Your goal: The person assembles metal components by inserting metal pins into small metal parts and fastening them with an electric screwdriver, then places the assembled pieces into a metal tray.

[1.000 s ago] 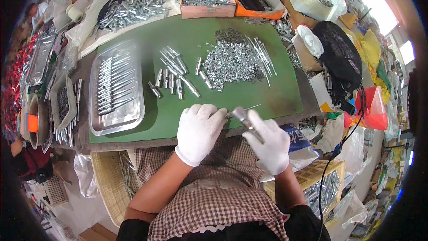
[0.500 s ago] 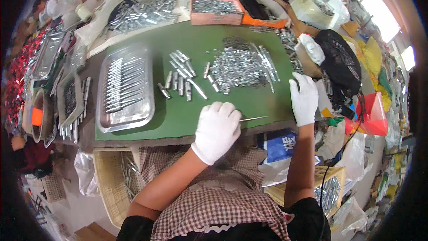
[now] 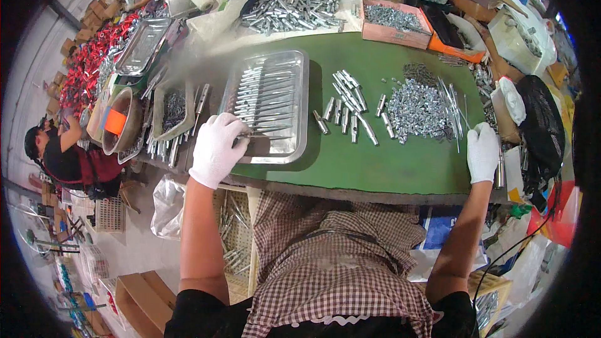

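My left hand, in a white glove, is closed at the near left corner of a shallow metal tray. Its fingertips pinch the thick end of a slim pointed metal rod, the nearest of several similar rods in the tray. At the table's right side my gloved right hand has its fingers together, pinching the near end of a thin metal rod. More thin rods lie just left of it, beside a pile of small silver metal pieces.
Short metal tubes lie mid-table on the green surface. Behind are a pink box of parts and a heap of metal parts. A tub stands left of the tray; a black mesh bag is at right. Two people are farther left.
My left hand has moved left with the pointed rod, from the table's near edge to the tray. The right fingertips now meet a thin rod. The view has swung left.
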`<action>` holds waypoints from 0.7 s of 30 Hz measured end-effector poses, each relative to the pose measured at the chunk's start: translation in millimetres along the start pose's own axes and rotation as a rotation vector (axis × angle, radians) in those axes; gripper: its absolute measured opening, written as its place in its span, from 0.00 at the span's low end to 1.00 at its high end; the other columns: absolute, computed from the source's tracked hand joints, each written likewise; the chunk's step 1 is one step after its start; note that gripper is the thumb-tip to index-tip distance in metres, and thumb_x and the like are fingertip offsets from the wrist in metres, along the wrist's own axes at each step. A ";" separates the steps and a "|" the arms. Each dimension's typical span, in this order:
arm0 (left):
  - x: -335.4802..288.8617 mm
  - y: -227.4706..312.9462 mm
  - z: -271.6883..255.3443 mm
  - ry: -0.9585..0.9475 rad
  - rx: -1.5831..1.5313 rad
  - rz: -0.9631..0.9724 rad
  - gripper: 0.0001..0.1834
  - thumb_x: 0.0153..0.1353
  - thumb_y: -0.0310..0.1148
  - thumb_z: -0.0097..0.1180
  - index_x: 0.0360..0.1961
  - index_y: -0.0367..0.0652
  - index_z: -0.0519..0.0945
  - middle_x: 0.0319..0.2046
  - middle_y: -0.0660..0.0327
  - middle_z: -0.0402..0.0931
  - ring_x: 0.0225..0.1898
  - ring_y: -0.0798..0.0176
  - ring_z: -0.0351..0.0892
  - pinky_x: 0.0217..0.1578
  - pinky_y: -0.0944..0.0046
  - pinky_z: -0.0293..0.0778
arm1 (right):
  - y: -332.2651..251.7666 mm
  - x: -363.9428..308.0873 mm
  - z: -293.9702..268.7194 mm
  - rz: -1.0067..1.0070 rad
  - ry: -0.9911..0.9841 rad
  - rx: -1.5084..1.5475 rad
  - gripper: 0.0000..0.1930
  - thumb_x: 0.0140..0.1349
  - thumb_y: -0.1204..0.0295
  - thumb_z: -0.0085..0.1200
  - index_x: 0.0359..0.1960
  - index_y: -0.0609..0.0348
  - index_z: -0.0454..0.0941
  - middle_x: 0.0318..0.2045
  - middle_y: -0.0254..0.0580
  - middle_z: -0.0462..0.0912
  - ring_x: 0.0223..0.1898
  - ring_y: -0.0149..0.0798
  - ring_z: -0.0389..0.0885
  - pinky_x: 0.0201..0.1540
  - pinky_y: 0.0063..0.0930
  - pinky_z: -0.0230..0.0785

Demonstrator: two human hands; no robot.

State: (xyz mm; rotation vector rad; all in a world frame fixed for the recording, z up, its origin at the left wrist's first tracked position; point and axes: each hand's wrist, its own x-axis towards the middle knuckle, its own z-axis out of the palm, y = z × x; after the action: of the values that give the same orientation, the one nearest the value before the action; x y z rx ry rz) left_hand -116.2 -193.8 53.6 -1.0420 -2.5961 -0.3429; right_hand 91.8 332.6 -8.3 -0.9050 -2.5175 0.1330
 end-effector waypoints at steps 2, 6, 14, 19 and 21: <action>1.1 -11.9 2.5 -0.114 -0.026 -0.009 0.10 0.52 0.27 0.66 0.37 0.48 0.84 0.40 0.58 0.81 0.45 0.48 0.81 0.46 0.49 0.77 | -1.2 -8.0 -4.5 0.048 0.022 0.073 0.09 0.66 0.69 0.53 0.41 0.62 0.79 0.38 0.57 0.84 0.41 0.57 0.84 0.48 0.52 0.73; 8.0 -3.1 0.1 -0.226 0.065 -0.128 0.13 0.54 0.26 0.65 0.42 0.44 0.82 0.40 0.53 0.81 0.46 0.43 0.81 0.48 0.47 0.77 | -19.2 -33.8 -38.1 0.227 -0.008 0.516 0.06 0.64 0.74 0.53 0.40 0.62 0.78 0.34 0.50 0.81 0.37 0.44 0.82 0.45 0.40 0.73; 64.9 150.8 40.9 0.047 -0.197 0.364 0.11 0.56 0.28 0.62 0.41 0.50 0.84 0.38 0.58 0.79 0.42 0.51 0.81 0.42 0.50 0.76 | -94.3 -75.6 -84.0 -0.160 -0.381 0.572 0.06 0.59 0.79 0.57 0.38 0.61 0.82 0.32 0.45 0.81 0.32 0.40 0.82 0.39 0.33 0.75; 83.7 170.8 76.7 -0.076 -0.091 0.507 0.08 0.54 0.30 0.63 0.37 0.52 0.83 0.42 0.61 0.78 0.45 0.55 0.80 0.42 0.52 0.75 | -98.4 -92.8 -107.2 -0.155 -0.304 0.647 0.06 0.56 0.81 0.61 0.36 0.61 0.83 0.30 0.40 0.80 0.28 0.34 0.79 0.34 0.29 0.71; 84.3 173.6 77.3 -0.031 -0.114 0.567 0.09 0.53 0.30 0.64 0.36 0.50 0.81 0.39 0.61 0.78 0.42 0.54 0.80 0.41 0.52 0.76 | -89.4 -90.7 -107.6 -0.231 -0.286 0.556 0.06 0.56 0.79 0.61 0.36 0.59 0.83 0.30 0.42 0.81 0.29 0.40 0.79 0.35 0.33 0.72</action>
State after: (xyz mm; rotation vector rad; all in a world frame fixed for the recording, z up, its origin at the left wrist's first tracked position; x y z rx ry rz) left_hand -67.7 7.2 32.0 -1.7635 -2.1937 -0.3318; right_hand 150.1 199.6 73.7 -0.3878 -2.5969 0.8895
